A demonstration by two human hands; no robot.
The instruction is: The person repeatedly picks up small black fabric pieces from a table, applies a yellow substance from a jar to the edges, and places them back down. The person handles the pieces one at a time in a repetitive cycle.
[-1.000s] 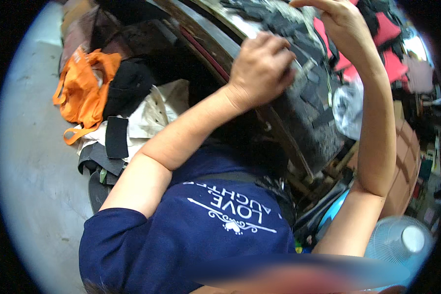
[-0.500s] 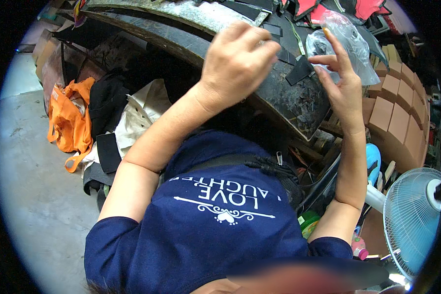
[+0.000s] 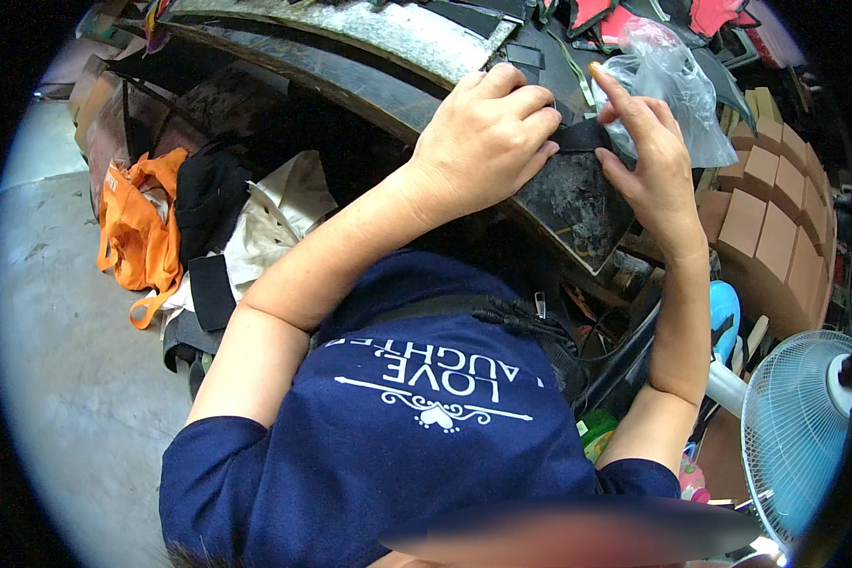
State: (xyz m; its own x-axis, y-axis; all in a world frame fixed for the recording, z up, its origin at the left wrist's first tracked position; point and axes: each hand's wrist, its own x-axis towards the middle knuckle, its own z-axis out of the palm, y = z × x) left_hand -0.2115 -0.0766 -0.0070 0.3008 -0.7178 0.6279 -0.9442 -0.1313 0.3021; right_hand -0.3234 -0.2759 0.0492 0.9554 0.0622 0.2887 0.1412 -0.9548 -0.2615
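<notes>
A short black strip of fabric-like material spans the gap between my hands over the dark workbench corner. My left hand is closed, its fingers curled at the strip's left end. At the other end, my right hand has its thumb and a finger on either side of the strip, while the index finger reaches forward. Just beyond my right hand lies a crumpled clear plastic bag. My fingers partly hide both strip ends.
Red and black cut pieces lie at the bench's far side. Stacked brown boxes stand right, above a blue fan. An orange bag and white cloth are at left, by the grey floor.
My left hand has come down and right to the black strip's left end. My right hand's fingers have tilted left, and the strip now lies straighter between both hands.
</notes>
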